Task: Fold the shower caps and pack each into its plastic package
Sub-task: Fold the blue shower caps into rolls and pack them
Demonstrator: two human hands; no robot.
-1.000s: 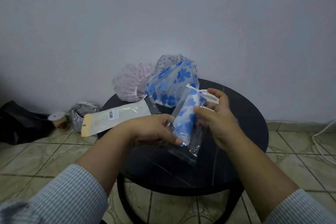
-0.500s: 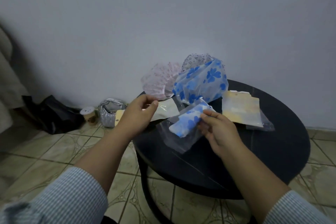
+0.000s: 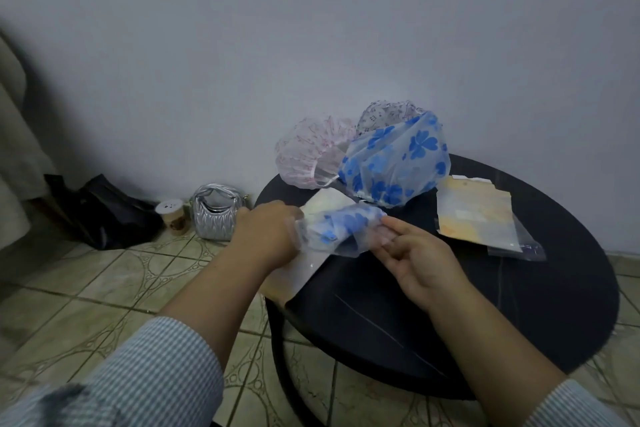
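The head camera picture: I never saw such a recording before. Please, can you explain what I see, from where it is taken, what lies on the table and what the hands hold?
No machine is here. A person wears a camera on the head, so you look forward and down along both arms in striped sleeves.

The left hand and the right hand hold between them a clear package with a folded blue-flowered cap inside. The left hand also rests on another flat package at the table's edge.

On the round black table lie unfolded caps: a blue-flowered one, a pink one and a pale patterned one behind. To the right lie more flat packages.

On the floor stand a silver bag, a cup and a black bag.
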